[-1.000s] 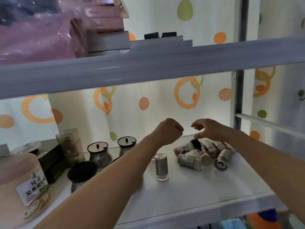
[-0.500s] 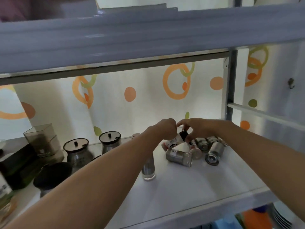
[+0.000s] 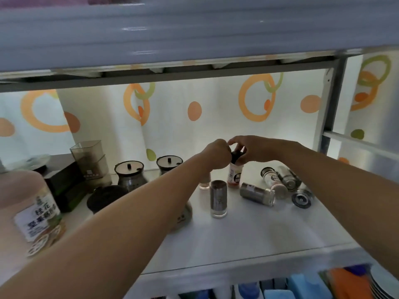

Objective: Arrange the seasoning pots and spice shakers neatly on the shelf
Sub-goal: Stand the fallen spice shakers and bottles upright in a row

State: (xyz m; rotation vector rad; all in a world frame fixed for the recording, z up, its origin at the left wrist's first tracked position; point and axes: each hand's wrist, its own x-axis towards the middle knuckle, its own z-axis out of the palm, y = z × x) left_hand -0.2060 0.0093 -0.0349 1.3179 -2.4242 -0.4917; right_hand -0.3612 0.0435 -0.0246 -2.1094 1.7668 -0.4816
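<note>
On the white shelf [image 3: 248, 238], a red-labelled shaker [image 3: 235, 176] with a black cap stands upright. My right hand [image 3: 251, 148] grips that cap from above. My left hand [image 3: 216, 154] is curled against the cap's left side, with its fingertips hidden. A small pinkish bottle [image 3: 204, 182] stands under my left wrist. In front of it a dark shaker [image 3: 218, 198] stands upright. Several shakers [image 3: 257, 194] lie on their sides to the right. Two lidded seasoning pots [image 3: 130, 175] [image 3: 169, 164] stand at the back left.
A black-lidded pot [image 3: 108, 197], stacked clear boxes [image 3: 88, 157] and a large labelled jar [image 3: 32, 212] fill the left side. The upper shelf [image 3: 194, 35] hangs low overhead. A metal post [image 3: 330, 100] bounds the right. Plates [image 3: 384, 283] sit below.
My right hand picked a lying shaker from the pile and stood it upright behind the dark shaker. My left hand moved right to meet it. The camera tilted down.
</note>
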